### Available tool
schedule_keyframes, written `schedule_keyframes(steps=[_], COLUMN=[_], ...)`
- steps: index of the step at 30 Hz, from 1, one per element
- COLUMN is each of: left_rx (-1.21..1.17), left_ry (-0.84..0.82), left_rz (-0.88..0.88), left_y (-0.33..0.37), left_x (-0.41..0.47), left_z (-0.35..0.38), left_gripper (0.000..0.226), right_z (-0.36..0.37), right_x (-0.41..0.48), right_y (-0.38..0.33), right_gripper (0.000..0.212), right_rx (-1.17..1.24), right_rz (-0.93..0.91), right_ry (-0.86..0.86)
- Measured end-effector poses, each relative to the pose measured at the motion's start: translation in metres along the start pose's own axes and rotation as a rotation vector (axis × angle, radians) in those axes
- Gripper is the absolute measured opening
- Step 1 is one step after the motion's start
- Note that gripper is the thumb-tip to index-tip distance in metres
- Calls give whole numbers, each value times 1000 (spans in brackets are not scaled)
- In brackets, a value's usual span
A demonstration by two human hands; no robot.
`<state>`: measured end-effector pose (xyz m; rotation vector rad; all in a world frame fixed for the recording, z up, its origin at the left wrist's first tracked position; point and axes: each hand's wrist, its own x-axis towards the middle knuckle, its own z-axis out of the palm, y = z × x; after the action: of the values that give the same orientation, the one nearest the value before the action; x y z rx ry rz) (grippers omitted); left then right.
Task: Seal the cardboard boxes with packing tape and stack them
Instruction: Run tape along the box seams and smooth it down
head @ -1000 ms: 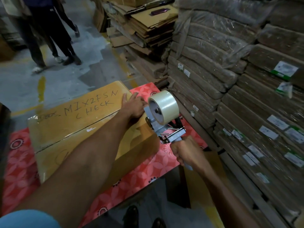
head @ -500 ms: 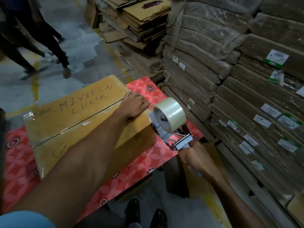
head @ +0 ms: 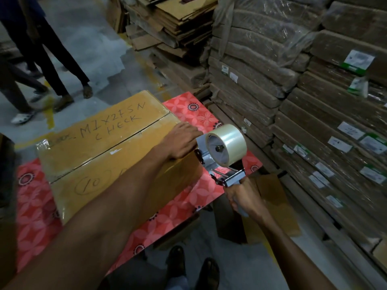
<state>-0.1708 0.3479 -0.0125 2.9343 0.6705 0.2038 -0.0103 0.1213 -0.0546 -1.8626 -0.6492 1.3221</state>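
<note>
A brown cardboard box [head: 100, 151], marked "MIX2FSN CHECK" and a circled 10, lies on a table under a red flowered cloth [head: 37, 208]. Its top flaps are shut and meet along a centre seam. My left hand [head: 181, 141] rests flat on the box's right end, fingers reaching over the edge. A metal tape dispenser with a clear tape roll [head: 225, 147] sits just off that end, and my right hand [head: 240, 197] grips its handle from below. The dispenser's front is close to the box's right side.
Wrapped bundles of flat cardboard with labels [head: 303, 126] are stacked high on the right. Loose flattened cartons [head: 178, 28] pile up behind. Two people's legs [head: 52, 65] stand on the concrete floor at the back left. My shoes [head: 192, 266] show below the table edge.
The dispenser has dropped a little lower beside the box's right end. My left hand has shifted slightly toward that edge. The people at the back left have stepped closer.
</note>
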Motion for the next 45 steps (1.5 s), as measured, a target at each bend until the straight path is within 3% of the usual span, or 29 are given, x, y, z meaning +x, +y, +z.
schedule_keyframes(steps=[2,8,11,14,18,22,27,30,32,35,37,40,42,45], left_rx=[-4,12,88,62,47,27,16,-30,-158,-300,-315,-203,-139,-123], left_ry=[-17,-67,-141,-102,-68,-41,-53,-95,-91,107,210,113,39,-12], left_rz=[-11,-67,-111,-160,-214,-259,-245,-228,-216,-318,-500,-603,-567,-543], left_y=[0,6,12,16,22,23,19,18,12,-26,-68,-133,-165,-194], left_x=[2,4,8,11,13,14,12,9,7,4,-1,-9,-7,6], left_z=[0,-3,-1,0,4,7,8,1,-8,-22,-32,-42,-45,-47], left_gripper=[66,61,65,52,41,43,60,78,74,62,61,62,61,56], right_z=[6,13,6,5,-1,2,19,22,14,3,15,68,111,162], right_x=[-8,-20,-15,11,47,85,116,128,125,118,112,103,108,140], right_y=[-4,51,60,43,18,4,9,11,-3,-63,-122,-200,-224,-237], right_gripper=[12,23,27,35,14,35,47,39,29,25,17,19,29,43], right_rx=[88,231,219,241,-19,-380,-573,-680,-809,-986,-932,-787,-778,-917], right_rz=[14,278,258,212,40,-15,24,82,100,-68,-347,-653,-727,-801], right_ry=[-29,64,99,194,285,299,298,226,180,419,572,349,154,27])
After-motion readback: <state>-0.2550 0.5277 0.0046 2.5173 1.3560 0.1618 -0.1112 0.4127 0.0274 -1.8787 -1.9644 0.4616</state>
